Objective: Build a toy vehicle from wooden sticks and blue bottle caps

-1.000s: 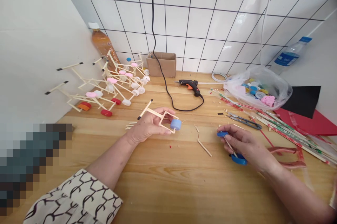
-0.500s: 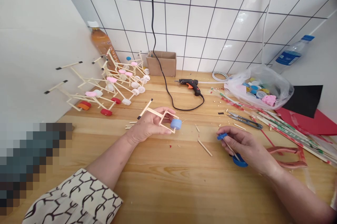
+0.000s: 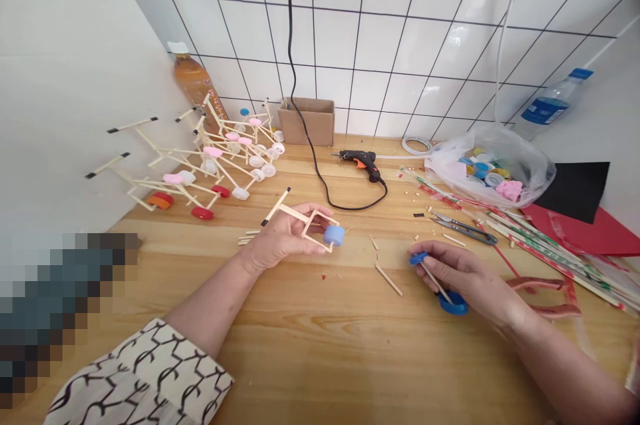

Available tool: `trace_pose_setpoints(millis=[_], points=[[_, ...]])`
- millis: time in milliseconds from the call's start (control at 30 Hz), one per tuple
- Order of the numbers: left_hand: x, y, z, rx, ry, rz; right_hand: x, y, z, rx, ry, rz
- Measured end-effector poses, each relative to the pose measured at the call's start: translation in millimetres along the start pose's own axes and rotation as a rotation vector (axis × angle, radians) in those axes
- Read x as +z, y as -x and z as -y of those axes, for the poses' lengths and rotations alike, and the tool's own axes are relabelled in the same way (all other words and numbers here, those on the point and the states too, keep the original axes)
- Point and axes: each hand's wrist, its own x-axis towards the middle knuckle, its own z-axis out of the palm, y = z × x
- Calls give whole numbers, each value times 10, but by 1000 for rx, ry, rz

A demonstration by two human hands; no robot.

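Observation:
Between thumb and fingers, my left hand (image 3: pixel 283 235) holds a small stick frame (image 3: pixel 295 213). A crossbar with black tips forms one end of it, and a light blue cap (image 3: pixel 334 234) sits at the other end between two sticks. My right hand (image 3: pixel 463 272) pinches a pair of blue caps joined by a thin stick (image 3: pixel 436 282); one cap (image 3: pixel 417 258) is at the fingertips and the other (image 3: pixel 453 303) hangs below the hand. A loose stick (image 3: pixel 389 279) lies on the table between the hands.
Several stick models (image 3: pixel 213 152) with cap wheels stand at the left by a tea bottle (image 3: pixel 193 78). A cardboard box (image 3: pixel 307 122) and glue gun (image 3: pixel 361 160) are at the back. Scissors (image 3: pixel 465 228), pliers (image 3: pixel 540 285), wrapped sticks (image 3: pixel 560 252) and a bag of caps (image 3: pixel 493 162) lie right.
My right hand has shifted slightly left with the joined blue caps, and their stick shows a little more. My left hand and the stick frame have hardly moved.

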Motion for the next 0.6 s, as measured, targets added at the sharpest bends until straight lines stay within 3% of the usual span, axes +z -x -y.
trace_pose_setpoints(millis=[600], points=[[-8,-11,10,-4,-3,2,20,4,28,-17,96,23]])
